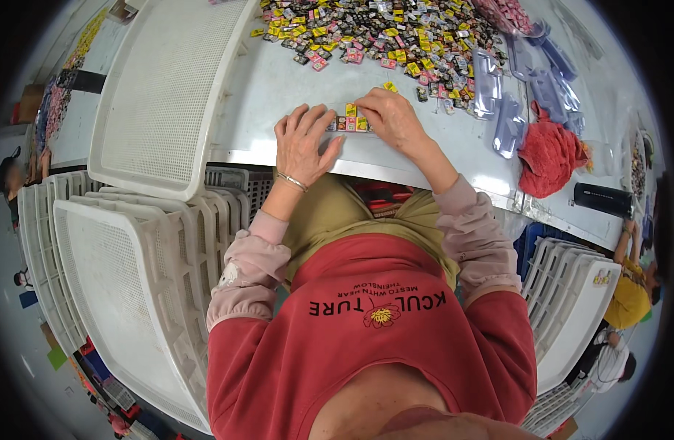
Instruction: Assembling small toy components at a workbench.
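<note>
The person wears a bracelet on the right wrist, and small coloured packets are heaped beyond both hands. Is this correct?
Wrong side: the head view shows the bracelet on the left wrist. Small coloured packets are indeed heaped beyond both hands.

The one view here comes off the worker's head — a wide fisheye facing steeply down over the red top [395, 275], near enough that the left hand [304, 143] and right hand [397, 121] show large above centre, at the tabletop [271, 84] — the room bending around the rim.
</note>
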`<action>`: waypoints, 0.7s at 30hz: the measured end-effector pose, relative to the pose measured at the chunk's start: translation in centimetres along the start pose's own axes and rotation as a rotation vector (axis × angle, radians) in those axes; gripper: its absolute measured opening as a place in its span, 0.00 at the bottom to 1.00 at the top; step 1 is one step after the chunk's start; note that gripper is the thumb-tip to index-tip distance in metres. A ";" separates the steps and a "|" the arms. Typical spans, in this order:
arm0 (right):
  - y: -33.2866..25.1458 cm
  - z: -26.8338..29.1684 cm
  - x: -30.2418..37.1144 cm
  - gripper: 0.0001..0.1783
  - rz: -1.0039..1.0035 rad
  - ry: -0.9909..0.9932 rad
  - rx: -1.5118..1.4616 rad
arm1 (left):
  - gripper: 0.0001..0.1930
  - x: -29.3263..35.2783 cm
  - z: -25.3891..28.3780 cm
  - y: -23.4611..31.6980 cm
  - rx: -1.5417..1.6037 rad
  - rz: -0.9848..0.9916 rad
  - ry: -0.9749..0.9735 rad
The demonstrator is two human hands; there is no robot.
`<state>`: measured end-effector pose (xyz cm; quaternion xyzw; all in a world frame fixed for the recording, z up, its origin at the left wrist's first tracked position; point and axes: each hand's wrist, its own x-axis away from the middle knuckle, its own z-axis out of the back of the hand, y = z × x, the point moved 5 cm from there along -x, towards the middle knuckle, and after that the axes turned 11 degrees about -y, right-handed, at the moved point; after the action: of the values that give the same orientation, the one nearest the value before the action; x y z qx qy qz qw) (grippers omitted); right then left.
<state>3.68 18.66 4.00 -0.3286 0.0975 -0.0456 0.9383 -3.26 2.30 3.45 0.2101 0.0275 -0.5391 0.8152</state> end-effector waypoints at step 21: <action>-0.1 -0.4 -2.3 0.09 -0.167 0.029 -0.131 | 0.21 -0.1 -0.4 -0.3 0.038 -0.005 0.054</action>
<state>1.32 18.66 4.08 -0.3954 0.0861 -0.1220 0.9063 -3.52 2.44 3.01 0.2401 0.0397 -0.5359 0.8085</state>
